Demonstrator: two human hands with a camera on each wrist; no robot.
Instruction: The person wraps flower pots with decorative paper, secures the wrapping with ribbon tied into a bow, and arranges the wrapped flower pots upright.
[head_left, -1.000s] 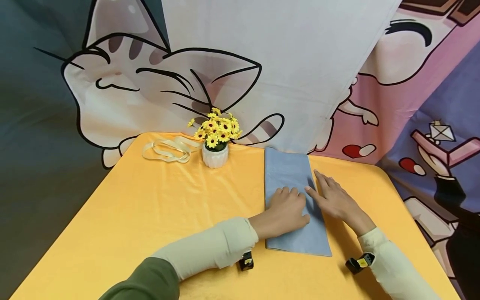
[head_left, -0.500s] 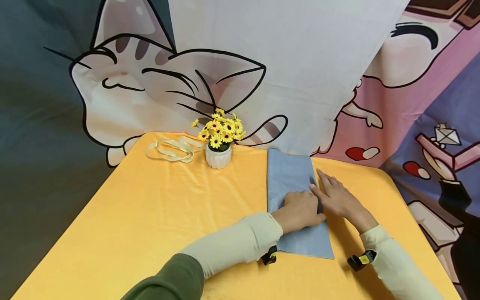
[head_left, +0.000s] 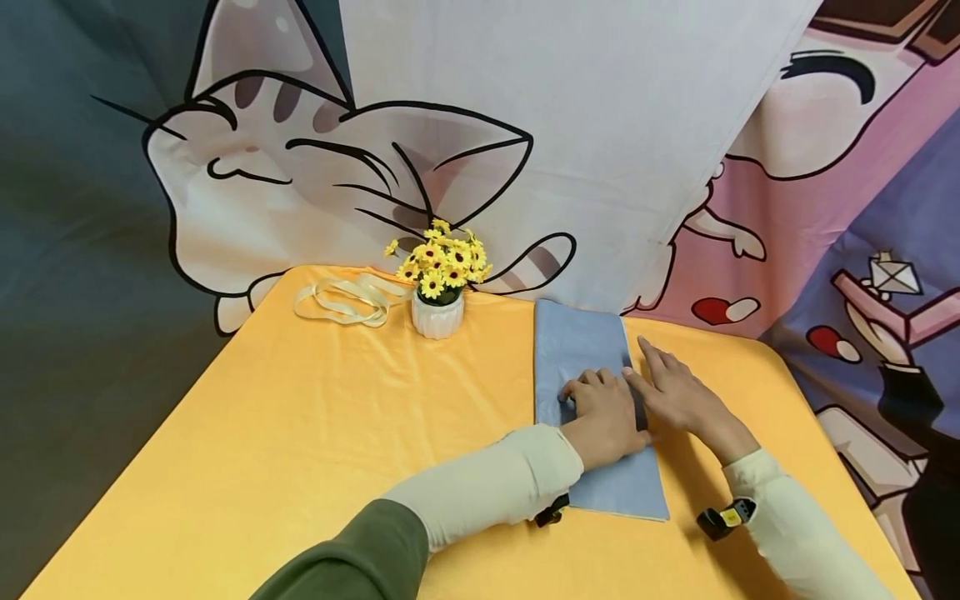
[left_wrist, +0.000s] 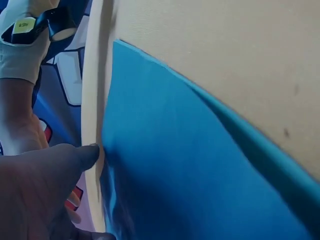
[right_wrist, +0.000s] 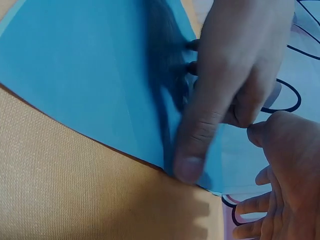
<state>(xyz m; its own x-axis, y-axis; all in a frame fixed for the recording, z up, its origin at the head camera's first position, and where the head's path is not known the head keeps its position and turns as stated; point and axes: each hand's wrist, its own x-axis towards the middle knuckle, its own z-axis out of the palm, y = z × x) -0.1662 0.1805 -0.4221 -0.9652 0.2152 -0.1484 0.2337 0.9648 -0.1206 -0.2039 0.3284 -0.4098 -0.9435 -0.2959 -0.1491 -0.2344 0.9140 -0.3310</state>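
A folded blue sheet (head_left: 573, 333), paper or cloth I cannot tell, lies lengthwise on the yellow tabletop. My left hand (head_left: 606, 421) rests on its middle, fingers loosely bent and thumb pointing right. In the right wrist view that thumb (right_wrist: 192, 167) lies at the sheet's edge. Beside the right edge, my right hand (head_left: 678, 400) has its fingers stretched out, its thumb close to the left hand; whether it touches the sheet cannot be told. Along one edge in the left wrist view, the sheet's layers (left_wrist: 160, 135) stand slightly apart.
Behind and left of the sheet stands a white pot (head_left: 438, 319) of yellow flowers (head_left: 444, 258). A loosely coiled pale ribbon (head_left: 348, 304) lies left of it. Printed curtains (head_left: 600, 167) hang right behind the table's back edge (head_left: 510, 296).
My left hand has slid right across the sheet to near its right edge, and its fingers have loosened from a tighter curl. The right hand has barely moved.
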